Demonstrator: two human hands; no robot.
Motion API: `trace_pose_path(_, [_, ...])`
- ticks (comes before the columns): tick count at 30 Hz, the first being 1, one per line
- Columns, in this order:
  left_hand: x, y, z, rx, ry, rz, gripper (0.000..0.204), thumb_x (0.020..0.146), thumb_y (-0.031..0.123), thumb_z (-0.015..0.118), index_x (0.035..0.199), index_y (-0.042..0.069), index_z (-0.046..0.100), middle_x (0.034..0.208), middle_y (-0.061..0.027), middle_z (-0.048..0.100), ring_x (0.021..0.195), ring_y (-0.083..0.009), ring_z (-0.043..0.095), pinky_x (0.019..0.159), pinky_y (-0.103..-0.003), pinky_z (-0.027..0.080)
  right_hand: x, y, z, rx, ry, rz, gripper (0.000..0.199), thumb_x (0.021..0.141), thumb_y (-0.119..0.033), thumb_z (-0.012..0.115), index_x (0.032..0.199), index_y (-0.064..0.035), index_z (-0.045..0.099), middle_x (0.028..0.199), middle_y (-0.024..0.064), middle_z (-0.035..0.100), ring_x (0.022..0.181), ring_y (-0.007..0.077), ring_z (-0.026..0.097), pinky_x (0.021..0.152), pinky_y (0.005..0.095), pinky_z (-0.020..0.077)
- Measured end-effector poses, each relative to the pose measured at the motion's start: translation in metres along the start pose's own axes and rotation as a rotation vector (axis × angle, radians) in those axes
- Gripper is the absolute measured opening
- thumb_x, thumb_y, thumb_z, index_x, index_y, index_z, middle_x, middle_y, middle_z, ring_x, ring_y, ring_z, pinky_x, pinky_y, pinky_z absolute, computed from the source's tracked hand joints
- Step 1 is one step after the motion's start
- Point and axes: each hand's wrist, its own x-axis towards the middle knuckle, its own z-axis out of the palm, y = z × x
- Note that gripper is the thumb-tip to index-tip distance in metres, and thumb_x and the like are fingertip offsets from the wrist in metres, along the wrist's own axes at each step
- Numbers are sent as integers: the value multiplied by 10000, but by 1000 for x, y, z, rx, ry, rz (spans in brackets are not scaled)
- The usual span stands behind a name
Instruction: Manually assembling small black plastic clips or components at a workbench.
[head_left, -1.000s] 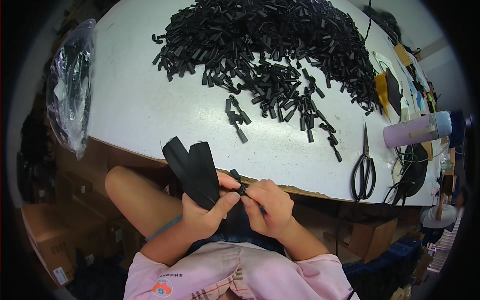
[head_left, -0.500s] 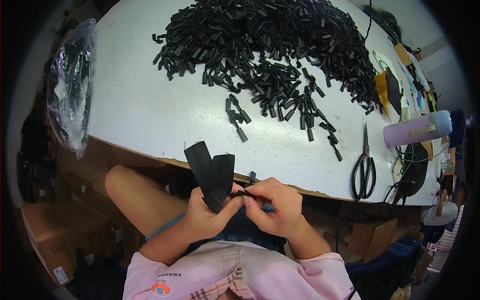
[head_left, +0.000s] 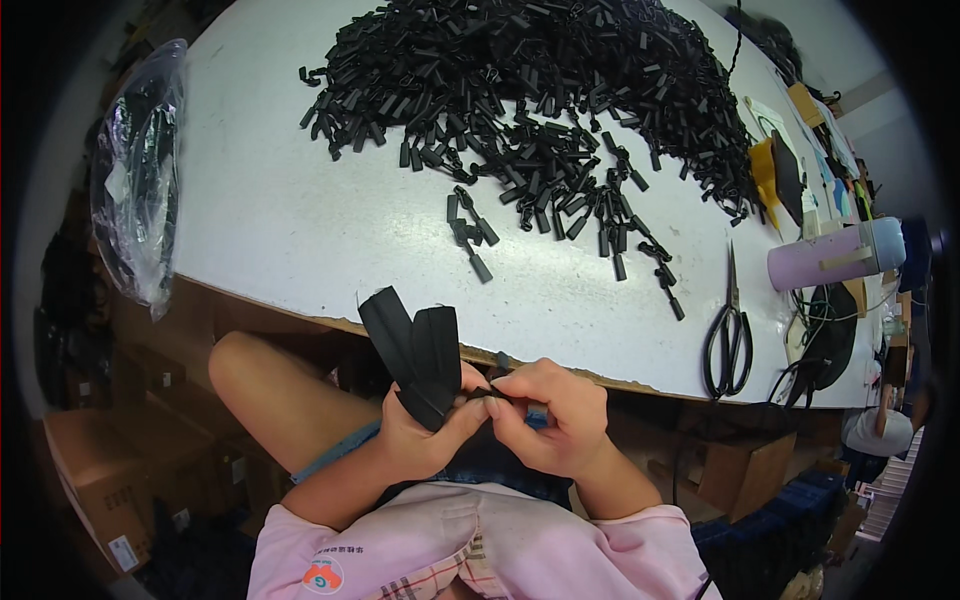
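Note:
My left hand (head_left: 412, 440) is closed around a folded black zipper tape (head_left: 412, 350), whose two wide ends stick up above the fingers. At the tape's narrow end, my right hand (head_left: 562, 415) pinches with thumb and forefinger, close against the left fingertips. A small black zipper pull (head_left: 503, 359) pokes out just above the right fingers; how it joins the tape is hidden. Both hands are over my lap, at the table's near edge. Beyond them lies a large heap of black zipper pulls (head_left: 540, 70), with a few loose pulls (head_left: 468, 235) nearer to me.
Black-handled scissors (head_left: 728, 350) lie on the white table (head_left: 300, 220) to the right. Past them are a lilac bottle (head_left: 825, 257) and cables. A clear plastic bag (head_left: 140, 190) of black items hangs over the left edge. Cardboard boxes (head_left: 90, 470) stand below.
The upright ends of the tape have shifted slightly left and down. Both hands keep their pinch at nearly the same place.

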Motion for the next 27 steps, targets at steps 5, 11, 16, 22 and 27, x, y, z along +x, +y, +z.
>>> trace_pose_path(5, [0,2,-3,-68,24,58,71,763,21,543,830,16,520,778,-45,504,716,-85,470,611,-211,383,0,0,-4,332,-72,182,154,644,68,604,783,46,542,642,84,544,505,82,487,438,187,385])
trace_pose_path(11, [0,1,-6,22,103,110,60,767,49,547,811,21,517,769,-53,496,705,-104,473,613,-217,382,-2,8,5,184,-462,138,138,683,-64,583,707,14,471,569,89,437,453,223,469,413,291,381])
trace_pose_path(16, [8,11,-12,70,45,-304,126,798,116,530,786,-9,531,658,-34,528,604,-78,479,540,-220,388,8,-10,0,-73,-213,85,210,664,-79,617,826,1,510,673,92,494,511,222,496,440,289,408])
trace_pose_path(22, [8,-4,-13,59,-173,-78,155,757,110,590,844,2,520,620,-11,488,533,-67,459,475,-214,359,18,3,-5,101,-50,-147,250,659,46,609,899,29,541,733,93,521,513,85,463,424,188,357])
trace_pose_path(27, [6,1,-6,-299,7,-219,150,752,132,604,794,24,508,614,18,473,429,-21,403,375,-155,289,4,-4,1,645,16,424,28,764,6,536,772,32,529,677,55,532,539,50,464,447,168,362])
